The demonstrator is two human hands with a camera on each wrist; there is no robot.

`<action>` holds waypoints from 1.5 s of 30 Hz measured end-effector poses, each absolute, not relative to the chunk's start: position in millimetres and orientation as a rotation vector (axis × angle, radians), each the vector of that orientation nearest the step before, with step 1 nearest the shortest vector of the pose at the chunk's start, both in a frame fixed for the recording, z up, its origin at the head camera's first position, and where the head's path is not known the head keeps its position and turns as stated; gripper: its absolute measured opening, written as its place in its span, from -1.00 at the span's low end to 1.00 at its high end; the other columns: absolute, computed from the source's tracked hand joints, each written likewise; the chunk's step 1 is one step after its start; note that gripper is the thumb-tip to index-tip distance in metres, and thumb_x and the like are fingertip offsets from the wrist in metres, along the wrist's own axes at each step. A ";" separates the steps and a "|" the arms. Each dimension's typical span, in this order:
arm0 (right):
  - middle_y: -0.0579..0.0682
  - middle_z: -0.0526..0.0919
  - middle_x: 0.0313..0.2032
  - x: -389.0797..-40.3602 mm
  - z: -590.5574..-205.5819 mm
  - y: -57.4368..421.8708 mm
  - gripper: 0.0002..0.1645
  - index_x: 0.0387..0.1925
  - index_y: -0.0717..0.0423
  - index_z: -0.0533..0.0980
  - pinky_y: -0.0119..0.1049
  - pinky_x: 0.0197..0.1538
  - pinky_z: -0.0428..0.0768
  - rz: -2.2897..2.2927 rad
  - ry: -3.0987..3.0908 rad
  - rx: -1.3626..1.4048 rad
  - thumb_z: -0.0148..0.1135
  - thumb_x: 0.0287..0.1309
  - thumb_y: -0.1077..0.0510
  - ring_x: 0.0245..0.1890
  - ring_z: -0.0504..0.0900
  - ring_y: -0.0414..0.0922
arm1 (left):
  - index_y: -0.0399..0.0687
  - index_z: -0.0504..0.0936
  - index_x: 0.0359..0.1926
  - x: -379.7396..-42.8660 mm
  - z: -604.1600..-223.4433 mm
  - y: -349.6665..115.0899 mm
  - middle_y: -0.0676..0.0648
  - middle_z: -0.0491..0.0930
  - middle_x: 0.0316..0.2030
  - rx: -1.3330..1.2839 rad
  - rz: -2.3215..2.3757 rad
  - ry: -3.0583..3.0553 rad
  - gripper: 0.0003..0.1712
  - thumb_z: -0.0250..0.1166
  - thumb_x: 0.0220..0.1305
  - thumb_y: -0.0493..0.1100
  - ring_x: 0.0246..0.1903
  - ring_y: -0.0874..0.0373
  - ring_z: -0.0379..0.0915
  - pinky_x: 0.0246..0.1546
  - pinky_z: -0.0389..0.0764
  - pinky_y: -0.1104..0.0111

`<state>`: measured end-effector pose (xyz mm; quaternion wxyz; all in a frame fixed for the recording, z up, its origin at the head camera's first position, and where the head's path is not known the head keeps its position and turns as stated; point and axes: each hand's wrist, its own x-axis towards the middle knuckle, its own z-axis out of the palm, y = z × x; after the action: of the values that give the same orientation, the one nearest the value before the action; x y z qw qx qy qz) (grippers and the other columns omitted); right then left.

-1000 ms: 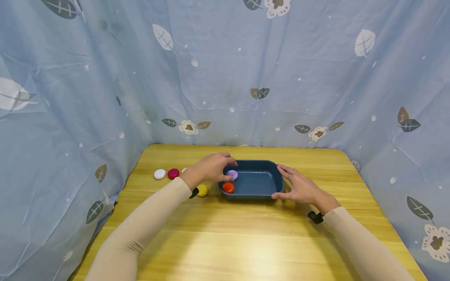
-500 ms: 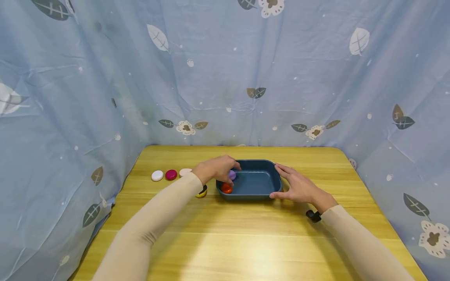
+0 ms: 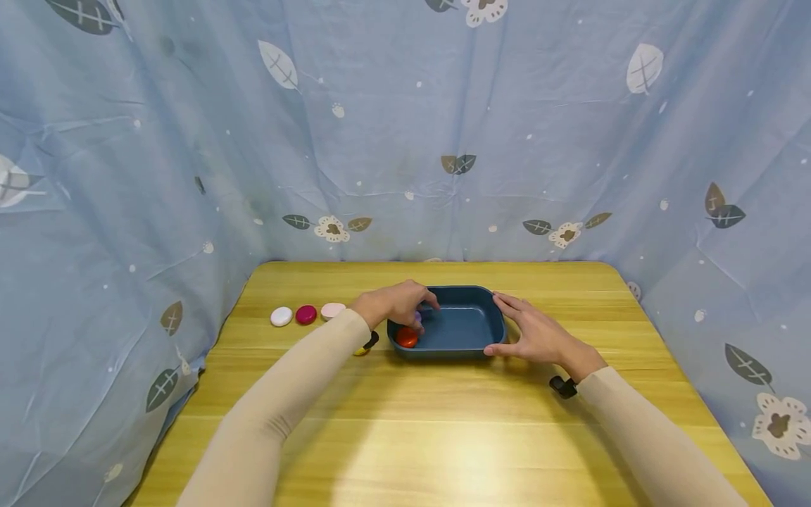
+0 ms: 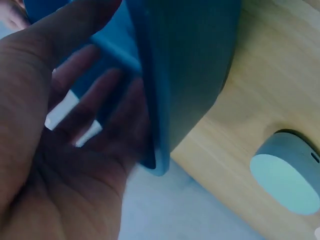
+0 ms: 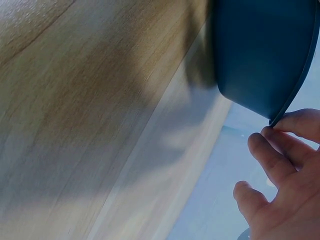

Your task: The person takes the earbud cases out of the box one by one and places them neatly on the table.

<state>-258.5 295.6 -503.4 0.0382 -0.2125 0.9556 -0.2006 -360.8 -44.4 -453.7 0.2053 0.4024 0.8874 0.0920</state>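
My left hand [image 3: 398, 303] reaches over the left end of a dark blue oblong dish [image 3: 456, 353], fingers loosely bent and thumb apart from them. A purple disc [image 3: 417, 317] shows partly beside the thumb, mostly hidden by the hand. Just below lies a glossy red-orange disc [image 3: 407, 339], inside the dish at its front left. In the left wrist view the fingers are spread inside the rim, and no disc shows among them. At the dish's right end, my right hand [image 3: 538, 339] touches the rim with fairly straight fingers, its thumb at the front corner.
Left of the dish, a white disc [image 3: 281, 316], a magenta disc [image 3: 306, 315] and a pale pink disc [image 3: 332, 310] form a row on the wooden table [image 3: 431, 436]. A yellow disc [image 3: 360, 351] is mostly covered by the left wrist. A patterned blue curtain [image 3: 380, 127] surrounds the table.
My left hand has moved slightly right and further over the dish, covering more of the purple disc and the yellow one. The right hand stays at the dish's right end.
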 end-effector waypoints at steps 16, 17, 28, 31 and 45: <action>0.26 0.15 0.87 -261.6 -502.5 296.1 0.52 0.90 0.14 0.11 0.57 0.74 0.30 -0.607 2.934 -0.658 0.51 0.33 -0.64 0.79 0.19 0.56 | -0.02 0.78 0.44 -359.3 -461.3 -32.8 -0.11 0.81 0.39 1.112 0.247 2.450 -0.38 0.71 0.43 -0.09 0.33 -0.02 0.71 0.49 0.71 0.14; 0.26 0.15 0.87 -261.6 -502.4 295.9 0.52 0.89 0.15 0.11 0.56 0.74 0.29 -0.608 2.934 -0.656 0.51 0.33 -0.64 0.79 0.19 0.56 | -0.02 0.78 0.44 -359.7 -462.3 -32.1 -0.13 0.80 0.39 1.119 0.268 2.441 -0.38 0.71 0.43 -0.10 0.32 -0.03 0.72 0.49 0.71 0.14; 0.24 0.15 0.87 -262.2 -503.7 295.8 0.53 0.89 0.15 0.11 0.56 0.76 0.27 -0.612 2.930 -0.649 0.51 0.32 -0.64 0.79 0.19 0.57 | 0.03 0.85 0.36 -363.7 -470.4 -23.8 -0.09 0.85 0.27 1.163 0.370 2.427 -0.44 0.73 0.39 -0.20 0.30 -0.03 0.74 0.45 0.74 0.17; 0.25 0.15 0.87 -262.5 -504.1 295.8 0.52 0.89 0.16 0.11 0.54 0.77 0.25 -0.615 2.929 -0.658 0.51 0.33 -0.64 0.81 0.19 0.53 | 0.07 0.86 0.34 -365.5 -475.0 -22.7 -0.09 0.85 0.25 1.155 0.374 2.442 -0.47 0.73 0.40 -0.20 0.27 -0.01 0.73 0.41 0.76 0.20; 0.25 0.15 0.87 -260.4 -502.8 296.2 0.52 0.89 0.15 0.12 0.59 0.72 0.32 -0.615 2.927 -0.634 0.52 0.32 -0.64 0.78 0.18 0.59 | 0.03 0.86 0.29 -364.9 -469.5 -23.0 -0.07 0.89 0.16 1.211 0.460 2.454 -0.52 0.73 0.40 -0.18 0.18 -0.01 0.75 0.36 0.77 0.18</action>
<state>-260.4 296.2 -502.8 0.0420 -0.2072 0.9565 -0.2011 -364.9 -23.0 -469.5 0.1822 0.4291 0.8696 0.1630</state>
